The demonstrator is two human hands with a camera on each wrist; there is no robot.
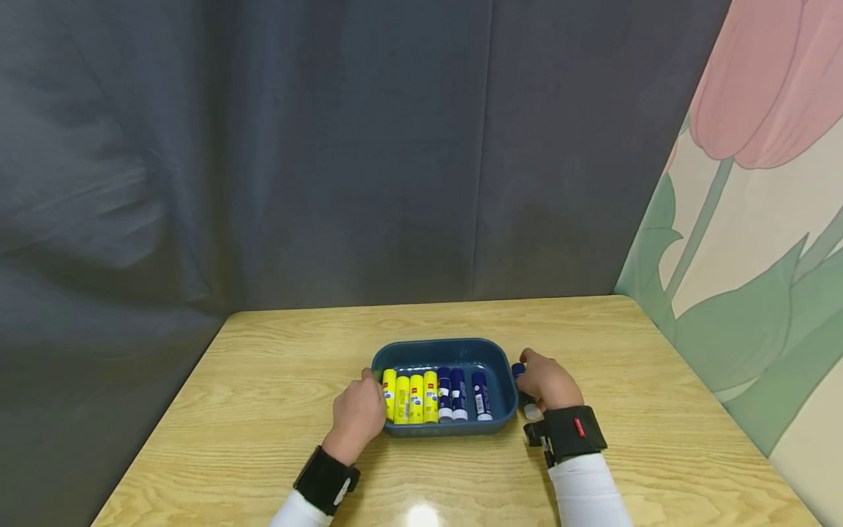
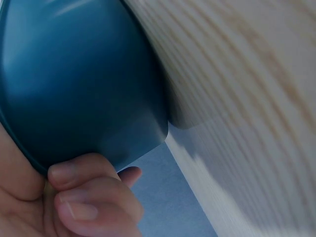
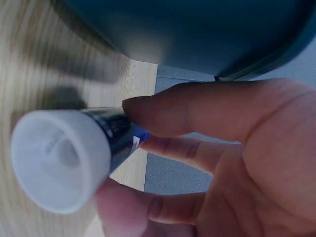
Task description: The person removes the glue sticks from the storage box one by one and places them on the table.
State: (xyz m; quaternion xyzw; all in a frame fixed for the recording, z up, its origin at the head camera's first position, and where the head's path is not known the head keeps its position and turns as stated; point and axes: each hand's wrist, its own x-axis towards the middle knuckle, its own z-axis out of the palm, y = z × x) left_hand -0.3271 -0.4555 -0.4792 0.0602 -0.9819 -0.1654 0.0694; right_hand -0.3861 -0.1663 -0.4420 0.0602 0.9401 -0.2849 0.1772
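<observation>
A dark blue tray stands in the middle of the table. My left hand grips its left end, with curled fingers against the outer wall in the left wrist view. Beyond the tray's right end, my right hand pinches a navy glue stick between thumb and fingers. Its white base faces the right wrist camera. Inside the tray, several yellow glue sticks lie side by side at the left. Three navy glue sticks lie to their right, the last one spaced slightly apart.
The wooden table extends around the tray on all sides. A dark curtain hangs behind its far edge. To the right rises a wall painted with tulips.
</observation>
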